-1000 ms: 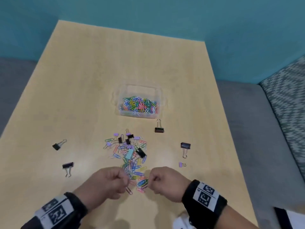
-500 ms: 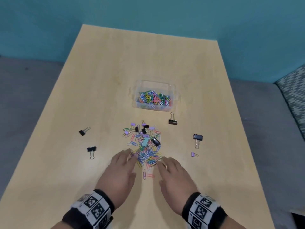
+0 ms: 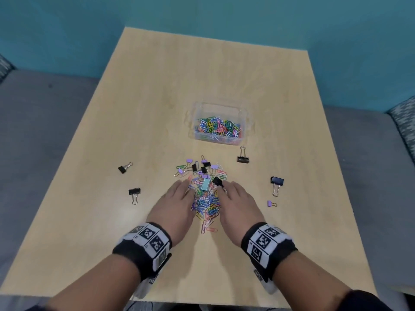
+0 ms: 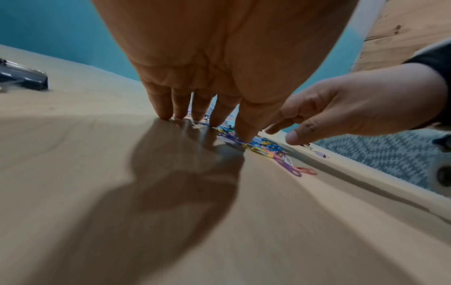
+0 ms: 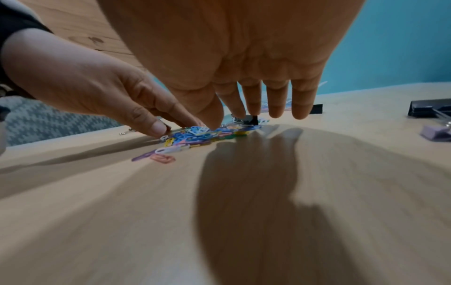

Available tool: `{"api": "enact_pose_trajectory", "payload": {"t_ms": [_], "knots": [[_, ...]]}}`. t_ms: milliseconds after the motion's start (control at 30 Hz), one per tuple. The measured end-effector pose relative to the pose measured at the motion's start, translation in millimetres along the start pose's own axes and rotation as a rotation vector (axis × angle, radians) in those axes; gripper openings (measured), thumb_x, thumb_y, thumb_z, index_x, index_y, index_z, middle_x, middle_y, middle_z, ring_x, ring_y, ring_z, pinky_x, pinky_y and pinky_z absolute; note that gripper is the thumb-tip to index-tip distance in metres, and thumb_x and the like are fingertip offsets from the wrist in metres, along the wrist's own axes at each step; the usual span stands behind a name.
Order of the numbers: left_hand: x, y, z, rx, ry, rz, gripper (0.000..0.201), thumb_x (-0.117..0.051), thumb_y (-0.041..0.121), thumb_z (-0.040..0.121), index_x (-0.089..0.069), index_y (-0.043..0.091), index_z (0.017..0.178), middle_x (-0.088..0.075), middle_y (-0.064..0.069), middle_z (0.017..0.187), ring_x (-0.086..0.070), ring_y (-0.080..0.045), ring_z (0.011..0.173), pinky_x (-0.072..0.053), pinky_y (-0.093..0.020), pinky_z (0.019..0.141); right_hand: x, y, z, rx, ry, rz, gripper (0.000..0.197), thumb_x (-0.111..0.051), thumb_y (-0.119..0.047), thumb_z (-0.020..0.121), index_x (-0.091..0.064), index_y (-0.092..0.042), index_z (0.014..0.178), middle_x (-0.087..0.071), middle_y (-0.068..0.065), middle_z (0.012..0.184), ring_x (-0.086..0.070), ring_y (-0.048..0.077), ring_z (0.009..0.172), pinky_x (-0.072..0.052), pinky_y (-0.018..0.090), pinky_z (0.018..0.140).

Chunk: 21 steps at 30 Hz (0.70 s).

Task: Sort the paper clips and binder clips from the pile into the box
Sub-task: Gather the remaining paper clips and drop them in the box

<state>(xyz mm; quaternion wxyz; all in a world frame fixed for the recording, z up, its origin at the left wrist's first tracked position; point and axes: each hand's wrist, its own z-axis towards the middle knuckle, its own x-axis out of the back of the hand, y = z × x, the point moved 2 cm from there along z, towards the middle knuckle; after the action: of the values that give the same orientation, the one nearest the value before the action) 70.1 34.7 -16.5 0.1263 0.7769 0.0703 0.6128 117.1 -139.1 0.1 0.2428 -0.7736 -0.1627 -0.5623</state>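
A pile of coloured paper clips and small binder clips (image 3: 205, 194) lies in the middle of the wooden table (image 3: 89, 198). My left hand (image 3: 183, 191) lies flat against the pile's left side, fingers straight, fingertips on the tabletop. My right hand (image 3: 226, 191) mirrors it on the right side, fingers straight beside a black binder clip (image 3: 216, 181). Neither hand holds anything. In the left wrist view the left hand (image 4: 202, 115) touches the pile (image 4: 266, 148); in the right wrist view the right hand (image 5: 256, 113) hovers over the pile (image 5: 195, 135). Beyond the pile stands a clear plastic box (image 3: 221, 105) holding many paper clips.
Loose black binder clips lie apart from the pile: two on the left (image 3: 123, 168) (image 3: 134, 191), one near the box (image 3: 243, 158), one on the right (image 3: 277, 181). A small purple clip (image 3: 270, 203) lies at the right. Grey sofa cushions surround the table.
Both hands went from curled, pinching clips at the pile's near edge, to flat and open. They slid forward along the pile's sides and squeezed it narrower.
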Motion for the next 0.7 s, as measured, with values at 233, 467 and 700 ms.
{"api": "enact_pose_trajectory", "payload": {"t_ms": [233,467,700], "knots": [[4.5,6.3,-3.6,0.057,0.040,-0.017,0.034,-0.066,0.021,0.076,-0.061,0.018,0.110,-0.061,-0.005,0.108,-0.054,-0.032,0.095,-0.052,-0.042,0.077,4.9,2.8,-5.5,-0.026,0.037,0.011,0.051,-0.062,-0.008,0.071,-0.052,-0.016,0.120,-0.057,0.006,0.108,-0.052,0.031,0.096,-0.050,0.041,0.074],[20.2,21.6,55.4,-0.045,-0.056,0.128,0.044,-0.061,0.005,0.069,-0.052,0.018,0.110,-0.051,-0.006,0.103,-0.046,-0.028,0.091,-0.044,-0.036,0.068,14.3,8.7,34.6,0.005,-0.022,-0.116,0.039,-0.066,-0.004,0.062,-0.058,-0.015,0.099,-0.055,0.009,0.094,-0.050,0.034,0.085,-0.039,0.039,0.063],[23.2,22.3,68.5,-0.039,-0.102,0.178,0.022,-0.053,0.016,0.078,-0.055,0.016,0.100,-0.050,-0.007,0.108,-0.045,-0.029,0.101,-0.046,-0.039,0.080,15.5,15.0,37.2,0.056,-0.031,-0.170,0.024,-0.071,-0.022,0.063,-0.058,-0.016,0.083,-0.056,0.007,0.084,-0.050,0.032,0.079,-0.041,0.040,0.061]]}}
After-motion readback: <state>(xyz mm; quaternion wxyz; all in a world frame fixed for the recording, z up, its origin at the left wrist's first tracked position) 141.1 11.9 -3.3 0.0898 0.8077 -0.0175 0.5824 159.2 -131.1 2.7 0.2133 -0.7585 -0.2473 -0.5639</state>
